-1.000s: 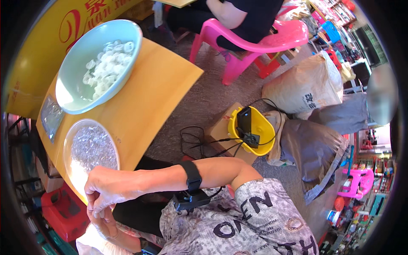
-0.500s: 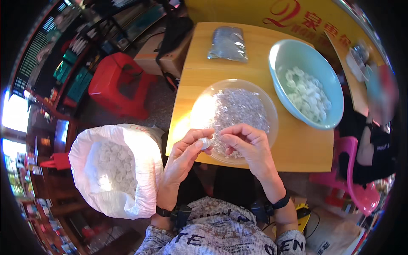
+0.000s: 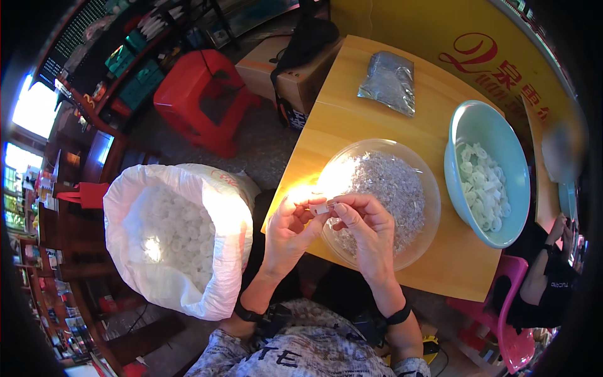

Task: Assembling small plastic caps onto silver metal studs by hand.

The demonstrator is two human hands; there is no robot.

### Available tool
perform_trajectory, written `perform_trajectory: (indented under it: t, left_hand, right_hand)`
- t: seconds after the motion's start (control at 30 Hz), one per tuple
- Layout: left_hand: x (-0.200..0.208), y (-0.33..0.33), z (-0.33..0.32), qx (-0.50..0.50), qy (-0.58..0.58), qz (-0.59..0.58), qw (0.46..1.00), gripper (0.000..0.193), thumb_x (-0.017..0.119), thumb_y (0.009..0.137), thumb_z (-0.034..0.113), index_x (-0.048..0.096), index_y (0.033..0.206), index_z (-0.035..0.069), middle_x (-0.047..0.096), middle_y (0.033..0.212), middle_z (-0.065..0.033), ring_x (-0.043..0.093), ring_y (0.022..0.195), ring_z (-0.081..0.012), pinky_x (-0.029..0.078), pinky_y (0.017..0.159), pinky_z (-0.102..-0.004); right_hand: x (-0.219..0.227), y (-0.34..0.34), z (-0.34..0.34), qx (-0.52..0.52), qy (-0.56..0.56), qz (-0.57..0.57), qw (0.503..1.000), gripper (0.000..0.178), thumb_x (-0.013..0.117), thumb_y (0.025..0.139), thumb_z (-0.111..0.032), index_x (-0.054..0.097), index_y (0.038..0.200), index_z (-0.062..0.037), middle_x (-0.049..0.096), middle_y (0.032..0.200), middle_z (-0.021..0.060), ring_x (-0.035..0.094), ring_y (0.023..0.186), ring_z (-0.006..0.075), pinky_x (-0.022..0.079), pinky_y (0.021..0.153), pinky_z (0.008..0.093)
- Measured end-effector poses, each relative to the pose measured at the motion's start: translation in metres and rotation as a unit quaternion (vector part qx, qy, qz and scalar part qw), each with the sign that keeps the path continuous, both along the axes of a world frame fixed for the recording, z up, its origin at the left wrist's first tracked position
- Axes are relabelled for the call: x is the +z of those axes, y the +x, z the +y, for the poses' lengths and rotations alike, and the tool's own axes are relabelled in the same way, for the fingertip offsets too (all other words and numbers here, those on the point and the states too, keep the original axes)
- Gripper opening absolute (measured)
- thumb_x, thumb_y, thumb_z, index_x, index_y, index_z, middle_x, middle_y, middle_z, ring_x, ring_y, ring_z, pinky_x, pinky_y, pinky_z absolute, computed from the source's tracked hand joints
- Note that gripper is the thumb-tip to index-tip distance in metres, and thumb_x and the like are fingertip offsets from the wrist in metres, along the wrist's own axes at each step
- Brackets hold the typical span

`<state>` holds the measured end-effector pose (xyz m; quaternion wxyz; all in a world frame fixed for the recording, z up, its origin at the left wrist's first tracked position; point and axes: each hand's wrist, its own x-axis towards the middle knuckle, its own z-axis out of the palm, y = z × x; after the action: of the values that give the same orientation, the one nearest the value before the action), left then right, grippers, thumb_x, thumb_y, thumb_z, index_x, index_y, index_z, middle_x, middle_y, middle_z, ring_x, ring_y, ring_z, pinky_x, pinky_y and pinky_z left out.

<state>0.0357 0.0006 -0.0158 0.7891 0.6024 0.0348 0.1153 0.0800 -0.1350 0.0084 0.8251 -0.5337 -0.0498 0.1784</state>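
Note:
My left hand (image 3: 284,237) pinches a small white translucent plastic piece (image 3: 321,208) between thumb and fingers. My right hand (image 3: 372,237) is closed against its right end, thumb and forefinger together on what looks like a tiny clear piece, too small to make out well. Both hands hover over the near-left edge of a round clear basin (image 3: 432,220), which holds many thin clear plastic bits (image 3: 399,195). Left of my hands stands a white woven sack (image 3: 229,264) filled with whitish ring-shaped pieces (image 3: 182,232). Similar white pieces (image 3: 483,188) lie in a light blue bowl (image 3: 516,182) at the right.
The yellow wooden table (image 3: 339,94) carries both vessels and a sealed clear bag (image 3: 388,83) of greyish contents. A red stool (image 3: 201,100) and a cardboard box (image 3: 260,66) are at the far left. Another person's arm (image 3: 539,270) and a pink chair (image 3: 509,308) are at the right.
My hands, apart before, have come together at the white piece. It has turned from face-on to side-on. The whole view has shifted, so table and bowls appear lower and further right.

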Motion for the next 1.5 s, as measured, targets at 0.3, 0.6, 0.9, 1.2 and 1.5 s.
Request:
perform_trajectory:
  t: [0.3, 0.6, 0.9, 1.2, 1.5]
  left_hand:
    - [0.011, 0.0, 0.0, 0.007, -0.053, 0.046, 0.997, 0.025, 0.056, 0.088, -0.001, 0.055, 0.113, 0.0, 0.061, 0.107, -0.0113, 0.061, 0.098, -0.0185, 0.048, 0.088, -0.0297]
    - [-0.01, -0.008, 0.007, 0.013, -0.058, 0.038, 0.998, 0.021, 0.048, 0.094, 0.004, 0.056, 0.113, 0.001, 0.059, 0.111, -0.0123, 0.061, 0.099, -0.0216, 0.05, 0.088, -0.0357]
    - [0.008, 0.001, 0.003, -0.012, -0.147, 0.047, 0.988, 0.031, 0.054, 0.09, 0.003, 0.051, 0.121, 0.001, 0.058, 0.114, -0.0102, 0.058, 0.102, -0.017, 0.045, 0.092, -0.0318]
    - [0.007, 0.002, 0.003, 0.007, -0.162, 0.05, 0.985, 0.03, 0.057, 0.09, 0.006, 0.05, 0.118, 0.001, 0.061, 0.108, -0.01, 0.061, 0.095, -0.0166, 0.046, 0.089, -0.0307]
    - [-0.008, -0.003, 0.014, -0.015, -0.194, 0.026, 0.981, 0.035, 0.056, 0.092, 0.019, 0.047, 0.122, 0.003, 0.056, 0.117, -0.0091, 0.057, 0.105, -0.0159, 0.044, 0.094, -0.0304]
  right_hand:
    - [0.0, 0.002, 0.004, -0.007, 0.018, 0.049, 0.999, 0.015, 0.06, 0.089, -0.013, 0.06, 0.098, -0.0018, 0.066, 0.094, 0.0066, 0.064, 0.083, 0.0121, 0.051, 0.071, 0.0233]
    - [0.005, -0.003, 0.001, -0.009, 0.018, 0.039, 0.999, 0.013, 0.06, 0.089, -0.01, 0.06, 0.099, -0.0019, 0.066, 0.097, 0.0075, 0.065, 0.085, 0.0134, 0.051, 0.071, 0.0227]
    - [-0.003, -0.009, 0.005, -0.042, -0.023, -0.062, 0.997, 0.012, 0.06, 0.088, -0.004, 0.061, 0.099, 0.0003, 0.065, 0.103, 0.0098, 0.064, 0.089, 0.0134, 0.05, 0.077, 0.0234]
    - [-0.002, -0.013, 0.012, -0.069, -0.006, -0.05, 0.996, 0.011, 0.062, 0.086, -0.003, 0.063, 0.097, 0.0007, 0.066, 0.101, 0.0101, 0.063, 0.088, 0.0121, 0.052, 0.076, 0.0237]
    - [-0.004, -0.017, 0.023, -0.082, -0.001, -0.044, 0.996, 0.011, 0.062, 0.086, -0.004, 0.064, 0.096, -0.0004, 0.066, 0.095, 0.0065, 0.062, 0.082, 0.0092, 0.051, 0.069, 0.0225]
